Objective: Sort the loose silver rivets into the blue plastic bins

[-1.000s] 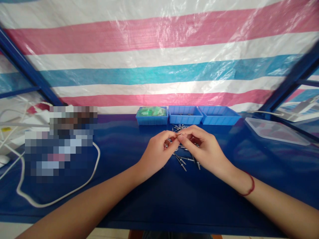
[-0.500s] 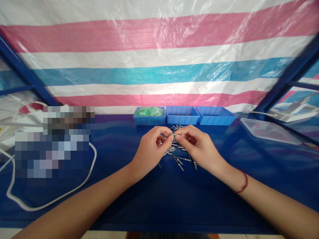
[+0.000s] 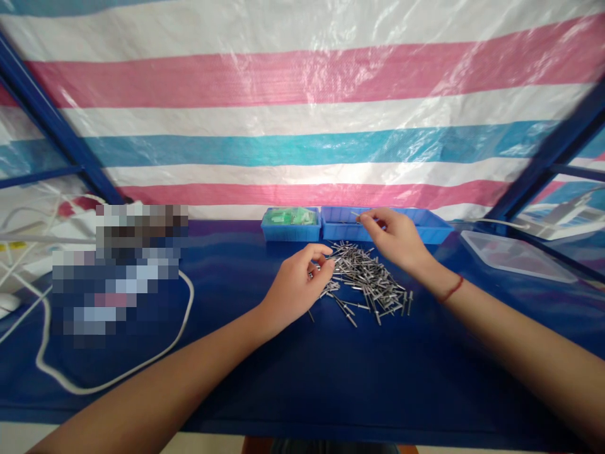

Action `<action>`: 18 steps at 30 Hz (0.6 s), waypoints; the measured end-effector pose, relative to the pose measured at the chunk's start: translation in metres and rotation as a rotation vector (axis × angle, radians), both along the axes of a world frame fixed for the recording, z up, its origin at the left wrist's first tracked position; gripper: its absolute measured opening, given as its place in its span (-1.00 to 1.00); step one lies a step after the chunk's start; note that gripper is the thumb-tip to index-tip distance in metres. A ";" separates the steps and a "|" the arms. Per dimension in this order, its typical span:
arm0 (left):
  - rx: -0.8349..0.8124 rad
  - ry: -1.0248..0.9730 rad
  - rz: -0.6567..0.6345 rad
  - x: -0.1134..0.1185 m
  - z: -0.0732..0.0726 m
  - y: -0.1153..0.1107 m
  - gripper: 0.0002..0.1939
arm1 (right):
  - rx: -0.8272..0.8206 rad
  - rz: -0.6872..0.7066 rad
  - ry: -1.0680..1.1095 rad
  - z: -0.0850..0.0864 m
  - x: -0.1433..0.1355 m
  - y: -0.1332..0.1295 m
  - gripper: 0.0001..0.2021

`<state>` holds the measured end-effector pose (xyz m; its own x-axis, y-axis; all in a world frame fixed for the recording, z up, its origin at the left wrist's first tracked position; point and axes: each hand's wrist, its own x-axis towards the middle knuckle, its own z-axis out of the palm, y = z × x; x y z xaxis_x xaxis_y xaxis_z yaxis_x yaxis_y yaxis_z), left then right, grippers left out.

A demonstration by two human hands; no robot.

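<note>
A heap of thin silver rivets (image 3: 371, 274) lies on the blue table, below three blue bins. My left hand (image 3: 302, 277) is at the heap's left edge, thumb and fingertips apart, with a few rivets showing behind them. Over the middle bin (image 3: 335, 230), my right hand (image 3: 390, 236) pinches a small metal rivet (image 3: 354, 214) between thumb and index finger. Some rivets are partly visible inside that bin. The left bin (image 3: 290, 233) holds green packets (image 3: 293, 216). My right hand partly hides the right bin (image 3: 435, 232).
A white cable (image 3: 184, 340) loops over the table (image 3: 302, 384) at left, beside a blurred-out area. A clear plastic lid (image 3: 517, 257) lies at the right. Blue metal posts (image 3: 543, 170) and a striped sheet (image 3: 302, 75) stand behind.
My right hand has left my left hand and moved up and right to the middle bin with a rivet. The heap is now uncovered. My left fingers have parted, and the view has shifted slightly.
</note>
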<state>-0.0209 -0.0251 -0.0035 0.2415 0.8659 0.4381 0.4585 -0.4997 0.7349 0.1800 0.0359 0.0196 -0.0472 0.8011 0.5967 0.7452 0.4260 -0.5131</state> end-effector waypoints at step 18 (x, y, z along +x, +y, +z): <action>0.203 0.375 -0.060 -0.007 -0.004 0.016 -0.78 | 0.127 -0.030 -0.207 -0.031 0.054 -0.008 -0.81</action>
